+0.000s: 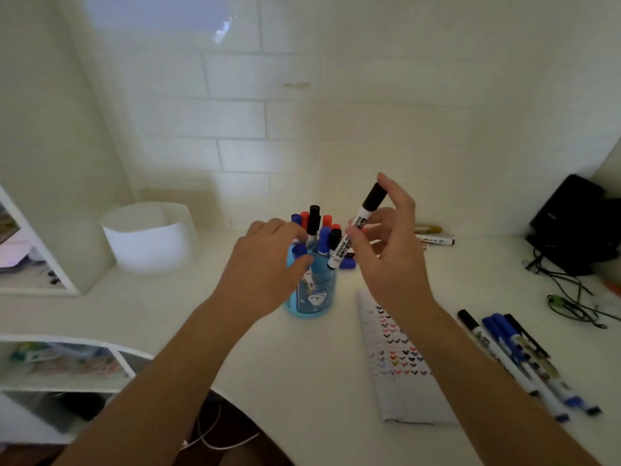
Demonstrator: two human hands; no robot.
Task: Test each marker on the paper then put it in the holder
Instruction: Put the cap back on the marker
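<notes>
A blue holder (317,299) stands mid-desk with several red, blue and black markers in it. My left hand (265,264) wraps round its left side and rim. My right hand (386,250) is raised just right of the holder and pinches a black-capped whiteboard marker (369,205), cap end up, above the rim. Another black-capped marker (336,248) leans out of the holder beside it. The paper (403,375), covered in rows of coloured tick marks, lies to the right of the holder. Several loose markers (514,358) lie right of the paper.
A white round container (148,237) sits at the back left. Two pens (433,238) lie behind my right hand. A black device (574,223) with cables (571,297) occupies the far right. Shelves (60,361) open at the left; the desk edge (268,422) curves near me.
</notes>
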